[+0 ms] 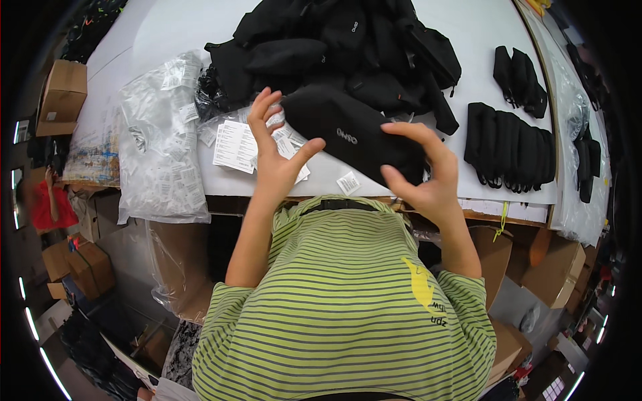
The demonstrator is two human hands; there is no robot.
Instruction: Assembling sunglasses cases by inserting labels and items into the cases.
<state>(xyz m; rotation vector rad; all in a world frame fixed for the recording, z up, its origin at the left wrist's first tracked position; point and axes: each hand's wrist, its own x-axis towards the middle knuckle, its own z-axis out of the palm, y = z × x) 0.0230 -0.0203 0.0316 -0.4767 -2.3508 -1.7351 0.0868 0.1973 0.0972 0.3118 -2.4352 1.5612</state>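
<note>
A black oblong pouch [348, 130] with a small white logo is held over the front edge of the white table [481, 40]. My left hand [274, 150] grips its left end, with the thumb under it and the fingers spread behind it. At its right end is my right hand [421, 177], fingers curled over the top and thumb below. White leaflets [235, 144] lie on the table just under my left hand. A small white tag [348, 182] lies below the pouch.
A pile of black bags [348, 47] fills the back middle of the table. Clear plastic bags [160, 140] lie at the left, and rows of folded black items [511, 147] at the right. Cardboard boxes [63, 93] stand around the table.
</note>
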